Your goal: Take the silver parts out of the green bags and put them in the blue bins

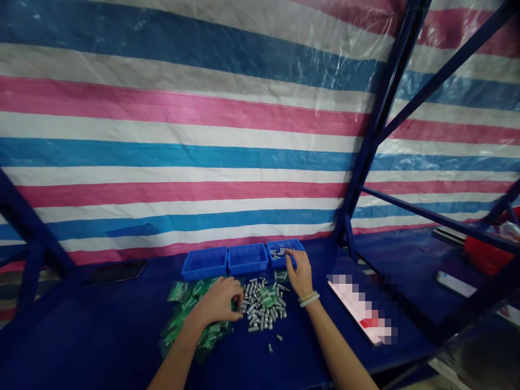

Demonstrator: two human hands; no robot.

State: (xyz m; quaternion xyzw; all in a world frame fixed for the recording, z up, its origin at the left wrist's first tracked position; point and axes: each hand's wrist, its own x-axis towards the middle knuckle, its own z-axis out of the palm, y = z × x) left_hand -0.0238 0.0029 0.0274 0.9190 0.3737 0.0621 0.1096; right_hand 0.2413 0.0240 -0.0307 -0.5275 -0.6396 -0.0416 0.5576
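My left hand point(222, 299) is closed, its fingers curled at the left side of a pile of small silver metal pieces point(255, 311). Whatever is between its fingertips is hidden. Under and behind its wrist lies a heap of small clear bags with green on them point(179, 325). My right hand point(299, 271), with bracelets on the wrist, reaches over the front right of a blue bin point(280, 264) holding some metal pieces. Its fingers bend down together, and I cannot make out what they grip.
Two more blue bins point(205, 262) stand to the left in the same row. Two loose screw-like pieces point(270, 348) lie near the front. A pink phone-like object point(357, 309), partly blurred, lies right. A dark flat object point(116, 272) lies back left. Blue frame posts point(361, 162) stand behind, before striped sheeting.
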